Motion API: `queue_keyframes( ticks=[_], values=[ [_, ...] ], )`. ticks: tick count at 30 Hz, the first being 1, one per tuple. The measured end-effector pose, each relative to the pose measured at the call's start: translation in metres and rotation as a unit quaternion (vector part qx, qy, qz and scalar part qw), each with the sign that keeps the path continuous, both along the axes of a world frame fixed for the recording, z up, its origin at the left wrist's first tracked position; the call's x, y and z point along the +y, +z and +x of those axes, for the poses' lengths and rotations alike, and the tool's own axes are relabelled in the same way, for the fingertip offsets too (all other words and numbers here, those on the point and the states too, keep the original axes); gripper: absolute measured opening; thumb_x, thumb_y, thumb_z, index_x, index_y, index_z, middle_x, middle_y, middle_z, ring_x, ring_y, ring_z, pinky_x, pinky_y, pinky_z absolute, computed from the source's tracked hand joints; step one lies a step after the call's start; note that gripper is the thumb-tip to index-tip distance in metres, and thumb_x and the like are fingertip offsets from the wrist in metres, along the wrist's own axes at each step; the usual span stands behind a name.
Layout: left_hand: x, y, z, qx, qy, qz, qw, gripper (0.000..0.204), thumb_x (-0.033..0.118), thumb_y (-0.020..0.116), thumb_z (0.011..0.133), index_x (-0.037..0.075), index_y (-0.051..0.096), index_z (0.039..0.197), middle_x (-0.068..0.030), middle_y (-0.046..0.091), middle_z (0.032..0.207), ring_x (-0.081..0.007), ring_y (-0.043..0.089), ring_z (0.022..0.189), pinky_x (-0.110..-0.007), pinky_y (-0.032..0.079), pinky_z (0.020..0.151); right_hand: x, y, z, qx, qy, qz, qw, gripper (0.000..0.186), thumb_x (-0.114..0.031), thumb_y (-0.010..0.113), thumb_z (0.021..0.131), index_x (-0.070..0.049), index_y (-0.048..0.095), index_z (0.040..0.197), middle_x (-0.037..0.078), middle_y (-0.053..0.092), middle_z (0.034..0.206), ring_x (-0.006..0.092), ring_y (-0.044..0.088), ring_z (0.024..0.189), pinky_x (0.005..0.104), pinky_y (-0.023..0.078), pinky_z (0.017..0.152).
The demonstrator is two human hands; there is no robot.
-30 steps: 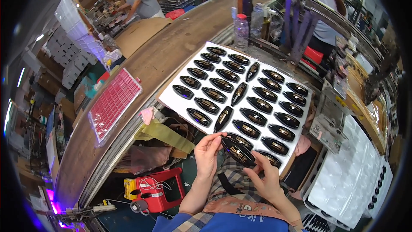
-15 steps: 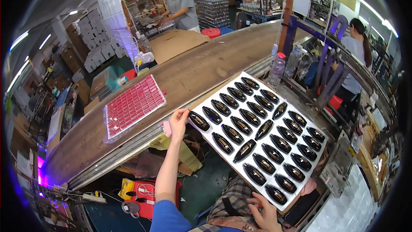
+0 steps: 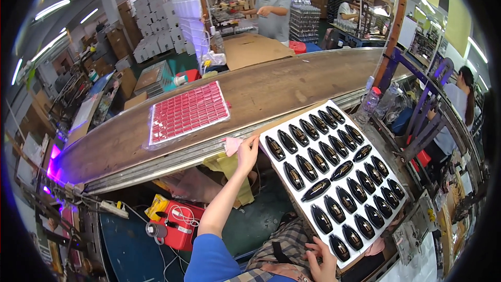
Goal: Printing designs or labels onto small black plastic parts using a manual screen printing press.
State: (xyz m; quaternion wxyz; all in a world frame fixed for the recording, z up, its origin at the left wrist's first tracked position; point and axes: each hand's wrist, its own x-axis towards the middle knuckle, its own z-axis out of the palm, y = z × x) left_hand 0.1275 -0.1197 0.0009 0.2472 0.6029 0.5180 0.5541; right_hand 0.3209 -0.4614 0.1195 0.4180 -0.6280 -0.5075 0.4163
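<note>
In front of me on the right, a white tray (image 3: 306, 208) holds several rows of glossy black oval pieces (image 3: 357, 190) with gold marking. Three of these lie slanted across the rows in a line. At the tray's far left corner my left hand (image 3: 248, 152) is closed, thumb and fingers pinching the edge. Right beside it hangs a pink cloth (image 3: 233, 146). My right hand (image 3: 321, 262) is by the near left corner, fingers apart and slightly bent. Whether it touches the tray I cannot tell.
A long brown bench (image 3: 271, 91) crosses ahead, bearing a plastic-wrapped sheet of red pieces (image 3: 189, 112). Clear bottles (image 3: 369, 103) and a purple metal frame (image 3: 417, 73) stand right. A red box (image 3: 177, 227) and grey mug (image 3: 154, 230) are lower left. Other people work beyond.
My view has turned left, so the scene shifts rightward. Both hands stay at the same tray corners. The person across the bench has straightened and brought their hands together.
</note>
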Motion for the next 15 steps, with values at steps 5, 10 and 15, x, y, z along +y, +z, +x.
queue_keyframes(
  ticks=[5, 10, 15],
  values=[
    [-0.079, -0.015, -0.002, -0.068, -0.018, -0.041, 0.997, 0.022, 0.009, 0.042, 0.088, 0.000, 0.054, 0.103, -0.0045, 0.060, 0.075, -0.0091, 0.052, 0.067, -0.022, 0.042, 0.064, -0.013, 0.012, -0.007, -0.035, 0.032, 0.039, 0.998, 0.037, -0.010, 0.053, 0.084, -0.003, 0.044, 0.119, 0.013, 0.061, 0.093, 0.0176, 0.060, 0.075, 0.0266, 0.047, 0.067],
    [-0.170, -0.038, -0.008, -0.057, 0.022, -0.089, 0.994, 0.019, 0.006, 0.041, 0.086, 0.003, 0.055, 0.099, -0.0040, 0.049, 0.061, -0.0109, 0.048, 0.056, -0.024, 0.039, 0.053, -0.027, 0.018, -0.010, -0.012, 0.050, 0.038, 0.998, 0.035, -0.011, 0.054, 0.083, -0.004, 0.047, 0.117, 0.015, 0.062, 0.089, 0.0194, 0.060, 0.074, 0.0275, 0.047, 0.066],
    [-0.239, -0.060, -0.028, -0.082, 0.081, -0.183, 0.976, 0.018, 0.010, 0.044, 0.086, 0.004, 0.057, 0.097, -0.0078, 0.055, 0.063, -0.0144, 0.053, 0.057, -0.026, 0.041, 0.054, -0.036, 0.025, -0.018, -0.005, 0.126, 0.012, 0.992, 0.034, -0.012, 0.054, 0.083, -0.004, 0.049, 0.115, 0.017, 0.061, 0.088, 0.0203, 0.060, 0.074, 0.0285, 0.047, 0.065]
  ],
)
